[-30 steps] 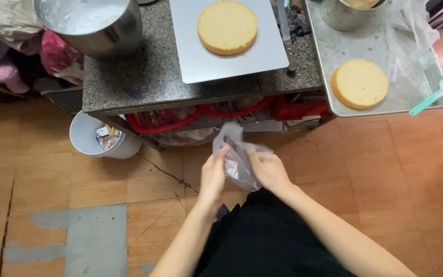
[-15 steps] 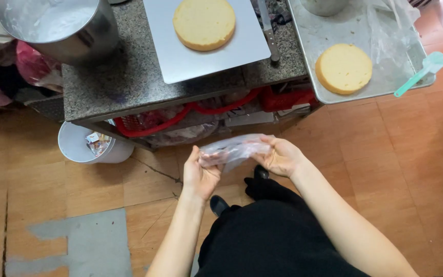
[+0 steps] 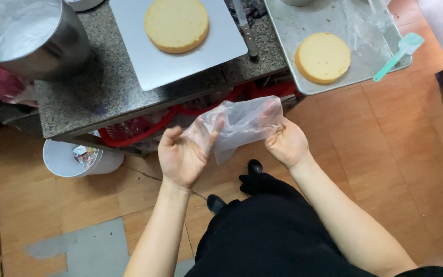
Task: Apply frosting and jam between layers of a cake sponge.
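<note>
Both of my hands hold a clear plastic bag (image 3: 242, 123) stretched between them at waist height, in front of the counter. My left hand (image 3: 183, 154) grips its left end with the fingers partly inside the film. My right hand (image 3: 285, 143) pinches its right end. On the granite counter (image 3: 98, 97) above lies a flat silver board (image 3: 190, 61) with a round yellow sponge cake (image 3: 176, 24) on it.
A metal tray (image 3: 344, 84) at the right carries a second sponge cake (image 3: 323, 57), crumpled plastic and a teal spatula (image 3: 398, 54). A large steel pot (image 3: 26, 38) stands at the left. A white bucket (image 3: 80, 159) sits on the wooden floor. A knife (image 3: 246, 31) lies beside the board.
My hands have risen and spread apart, pulling the bag from a hanging bunch into a stretched, opened shape. The view has shifted closer to the counter.
</note>
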